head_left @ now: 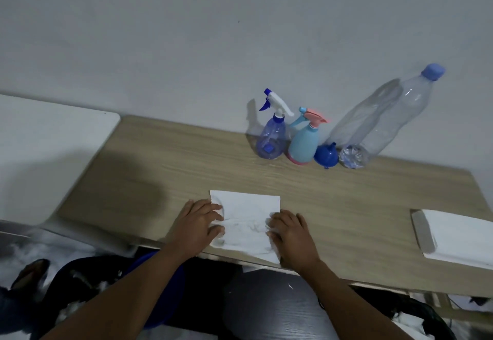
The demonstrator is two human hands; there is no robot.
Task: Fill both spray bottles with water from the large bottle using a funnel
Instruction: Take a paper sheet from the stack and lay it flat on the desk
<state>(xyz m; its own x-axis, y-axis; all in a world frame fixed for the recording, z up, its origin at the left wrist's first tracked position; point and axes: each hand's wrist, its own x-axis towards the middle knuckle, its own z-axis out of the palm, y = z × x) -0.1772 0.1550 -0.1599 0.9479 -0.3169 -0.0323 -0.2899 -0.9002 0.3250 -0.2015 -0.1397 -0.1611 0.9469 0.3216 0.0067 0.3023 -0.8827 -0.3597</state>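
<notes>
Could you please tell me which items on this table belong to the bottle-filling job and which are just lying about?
For the job: clear blue spray bottle, light blue spray bottle, blue funnel, large bottle.

Lying about: white tissue under both hands, white stack at the right edge.

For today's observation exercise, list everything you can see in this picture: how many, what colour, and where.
Spray bottle: one, clear blue with white-and-blue trigger, back of table by wall.
Spray bottle: one, light blue with pink trigger, right of the first.
Funnel: one, blue, between pink-trigger bottle and large bottle.
Large bottle: one, clear with blue cap, capped, rightmost by the wall.
Paper sheet: one, white, front edge of table.
Folded white stack: one, right edge of table.
Table: one, light wood.
Left hand: flat on the paper's left side.
Right hand: flat on its right side.
</notes>
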